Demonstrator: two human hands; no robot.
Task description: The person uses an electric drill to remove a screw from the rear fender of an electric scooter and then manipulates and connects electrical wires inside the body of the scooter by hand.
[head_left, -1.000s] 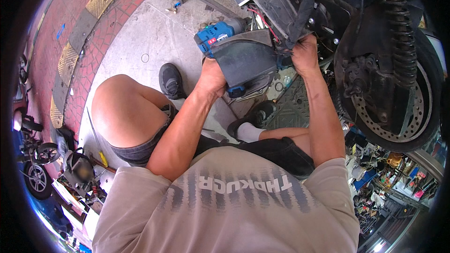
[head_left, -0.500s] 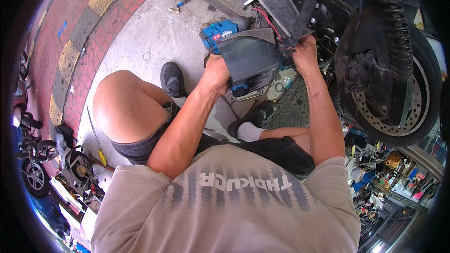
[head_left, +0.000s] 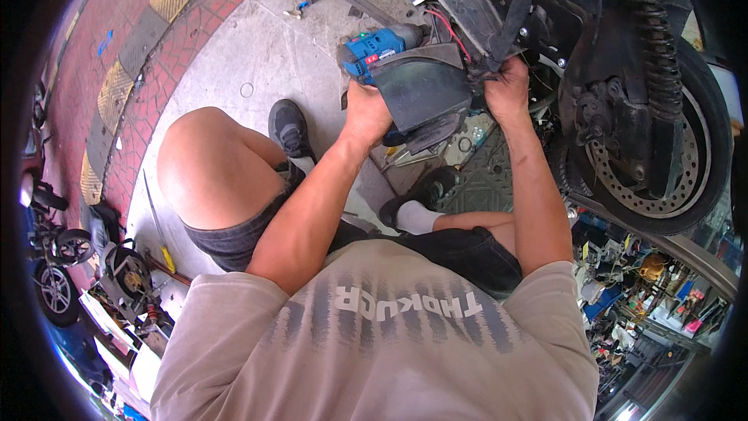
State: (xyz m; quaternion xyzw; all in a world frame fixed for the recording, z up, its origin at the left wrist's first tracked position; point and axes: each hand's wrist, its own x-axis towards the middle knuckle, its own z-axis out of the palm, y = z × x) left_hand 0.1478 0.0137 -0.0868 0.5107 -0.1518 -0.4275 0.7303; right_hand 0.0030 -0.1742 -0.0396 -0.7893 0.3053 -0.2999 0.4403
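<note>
Both hands are up on a dark plastic panel (head_left: 425,93) at about 12 o'clock in the view, right by the scooter's rear wheel (head_left: 662,156). Left hand (head_left: 366,113) is clamped on the panel's left edge, right hand (head_left: 506,90) is closed on its right edge. A blue cordless drill (head_left: 378,47) sits just behind the panel at 11 o'clock.
</note>
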